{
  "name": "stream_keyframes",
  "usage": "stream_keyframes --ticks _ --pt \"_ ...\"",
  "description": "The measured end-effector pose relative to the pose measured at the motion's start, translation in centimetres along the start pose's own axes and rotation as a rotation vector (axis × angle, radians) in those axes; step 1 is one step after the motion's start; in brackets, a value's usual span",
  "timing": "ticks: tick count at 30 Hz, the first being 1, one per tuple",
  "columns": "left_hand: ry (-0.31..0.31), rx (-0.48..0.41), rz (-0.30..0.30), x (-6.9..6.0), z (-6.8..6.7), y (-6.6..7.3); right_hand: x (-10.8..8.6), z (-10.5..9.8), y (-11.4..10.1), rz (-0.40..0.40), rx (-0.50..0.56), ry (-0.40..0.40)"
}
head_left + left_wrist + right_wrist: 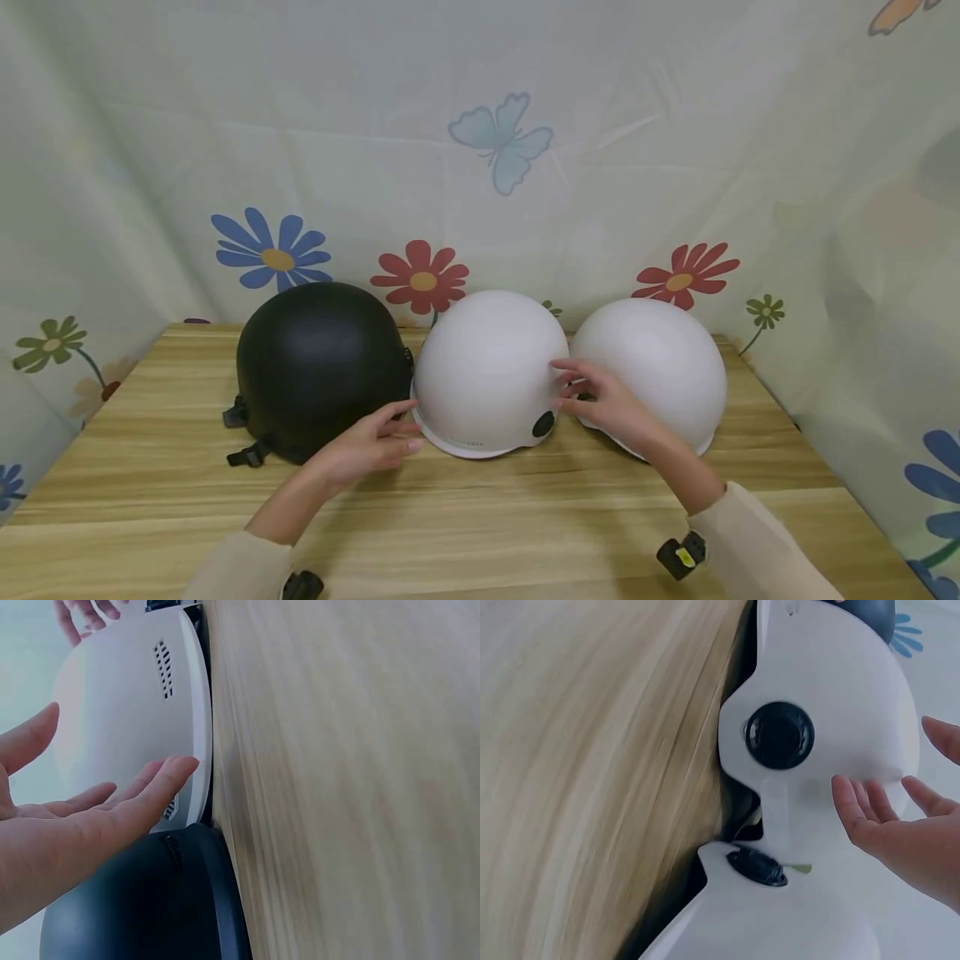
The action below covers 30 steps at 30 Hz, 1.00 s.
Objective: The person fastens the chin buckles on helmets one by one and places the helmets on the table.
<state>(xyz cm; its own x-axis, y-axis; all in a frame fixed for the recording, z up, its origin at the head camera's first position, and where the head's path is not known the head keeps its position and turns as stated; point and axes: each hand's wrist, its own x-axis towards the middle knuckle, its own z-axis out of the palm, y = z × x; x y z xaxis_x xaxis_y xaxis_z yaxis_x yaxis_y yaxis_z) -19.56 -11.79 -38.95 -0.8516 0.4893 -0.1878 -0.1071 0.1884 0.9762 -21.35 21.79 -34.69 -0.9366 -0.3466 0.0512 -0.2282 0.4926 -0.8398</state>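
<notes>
while middle white helmet [487, 367] points near-left, long axis slanting back-right, both hands [360, 448] [606, 405] extend fingers [393, 411] loosely.

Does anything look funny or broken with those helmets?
Nothing looks broken or spilled. The black helmet, the middle white helmet and the right white helmet sit domes up in a row. One untidy bit: black clips poke out at the black helmet's left edge in the head view.

The left helmet [322, 367] is black, the middle helmet [487, 371] and right helmet [656, 367] white, the tabletop [465, 525] streaked yellow-brown, the pale backdrop [637, 158] red-and-blue flowered.
</notes>
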Motion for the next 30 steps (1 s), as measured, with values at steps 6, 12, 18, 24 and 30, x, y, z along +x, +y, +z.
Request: stream_keyframes --ticks 6,12,18,24,30 --pt "0.004 0.006 0.013 -0.8 -0.8 -0.2 -0.1 1.1 -1.0 -0.057 0.030 -0.096" --pt "0.028 0.014 0.008 -1.9 -1.9 -0.6 0.2 2.3 -1.7 -0.086 0.117 -0.211" --pt "0.044 0.067 0.026 -3.6 -3.7 -1.0 0.5 3.0 -1.6 -0.144 0.137 -0.260" --pt "0.063 0.151 0.095 -5.6 -6.0 -1.3 0.7 3.3 -1.7 -0.154 0.102 -0.266" --pt "0.156 0.214 0.118 -7.2 -8.1 -1.9 1.1 4.2 -2.1 -0.155 0.127 -0.292"
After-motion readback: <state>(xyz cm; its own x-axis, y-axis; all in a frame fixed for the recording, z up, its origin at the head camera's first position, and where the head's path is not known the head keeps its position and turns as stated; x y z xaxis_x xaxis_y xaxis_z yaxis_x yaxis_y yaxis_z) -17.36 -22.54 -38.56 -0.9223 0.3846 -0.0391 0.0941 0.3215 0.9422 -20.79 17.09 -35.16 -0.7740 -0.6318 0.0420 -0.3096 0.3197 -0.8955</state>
